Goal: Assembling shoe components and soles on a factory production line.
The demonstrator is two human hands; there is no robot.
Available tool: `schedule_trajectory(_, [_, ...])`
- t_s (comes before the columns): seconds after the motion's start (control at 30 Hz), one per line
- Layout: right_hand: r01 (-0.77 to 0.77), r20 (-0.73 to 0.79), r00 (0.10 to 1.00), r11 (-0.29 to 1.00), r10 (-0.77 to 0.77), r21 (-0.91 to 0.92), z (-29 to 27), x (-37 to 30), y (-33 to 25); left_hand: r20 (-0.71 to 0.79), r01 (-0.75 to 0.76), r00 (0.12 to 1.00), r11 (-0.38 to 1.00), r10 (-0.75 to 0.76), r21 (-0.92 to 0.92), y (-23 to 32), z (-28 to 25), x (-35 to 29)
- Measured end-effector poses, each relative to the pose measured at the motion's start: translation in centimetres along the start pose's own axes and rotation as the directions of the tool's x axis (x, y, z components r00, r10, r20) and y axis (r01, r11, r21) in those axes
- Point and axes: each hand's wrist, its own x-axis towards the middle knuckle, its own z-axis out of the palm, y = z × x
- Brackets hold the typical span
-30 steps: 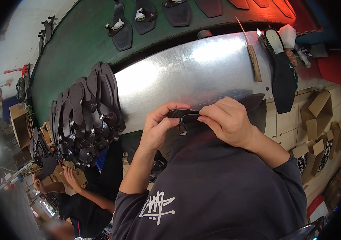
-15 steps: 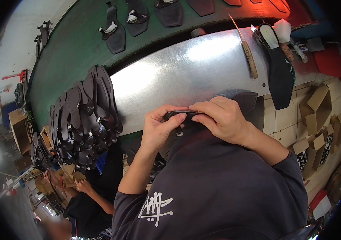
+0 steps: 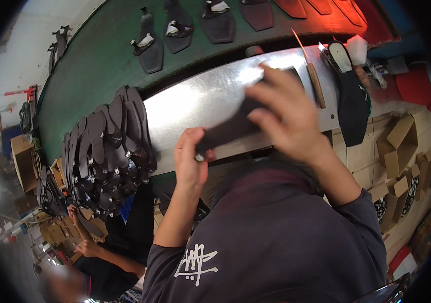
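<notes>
My left hand [image 3: 190, 156] is closed around the narrow end of a dark sandal sole [image 3: 228, 129], which tilts up to the right above a metal work surface. A small pale bit shows by my left fingertips; I cannot make out what it is. At the sole's wider end, my right hand [image 3: 296, 121] passes in front with its fingers spread and blurred, hiding part of the sole. Whether the right fingers touch it is unclear.
Dark sandals [image 3: 104, 146] are heaped left of the metal sheet [image 3: 175, 106]. More sandals [image 3: 149, 55] line the green table [image 3: 89, 65]. A wooden-handled knife [image 3: 315, 86] lies beside a black sole [image 3: 353, 111]. Cardboard boxes [image 3: 397, 139] stand at right; a co-worker [image 3: 109, 267] is at lower left.
Both hands were together, pinching the dark piece close to my body. Now the sole is tilted out over the metal, my right hand has moved up and its fingers have spread.
</notes>
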Motion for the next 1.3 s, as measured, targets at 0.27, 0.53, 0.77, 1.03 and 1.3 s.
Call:
schedule_trajectory(0.27, [-0.305, -0.255, 0.948, 0.772, 0.191, -0.558, -1.4, -2.8, 10.1, -0.028, 0.051, 0.998, 0.973, -0.058, -0.227, -0.1, -0.9, 0.8])
schedule_trajectory(0.53, [-0.574, 0.197, 0.819, 0.762, 0.539, 0.298, -0.5, -5.2, 2.9, 0.028, 0.308, 0.947, 0.881, -0.319, -0.361, -0.2, -0.2, 1.0])
schedule_trajectory(0.77, [-0.755, 0.609, 0.656, 0.406, 0.446, 0.515, 2.7, -7.1, -1.5, 0.1, 0.443, 0.857, 0.624, -0.506, -0.643, -0.9, 4.0, 1.0])
schedule_trajectory(1.03, [-0.439, 0.273, 0.898, 0.712, 0.344, 0.548, 3.6, -7.5, -0.4, 0.038, 0.382, 0.884, 0.673, -0.466, -0.633, -1.6, 4.6, 0.5])
schedule_trajectory(1.3, [-0.852, 0.784, 0.499, 0.043, 0.37, 0.522, 1.3, -6.3, -2.1, -0.18, -0.176, 0.971, 0.979, 0.156, -0.104, -1.4, 4.6, 0.7])
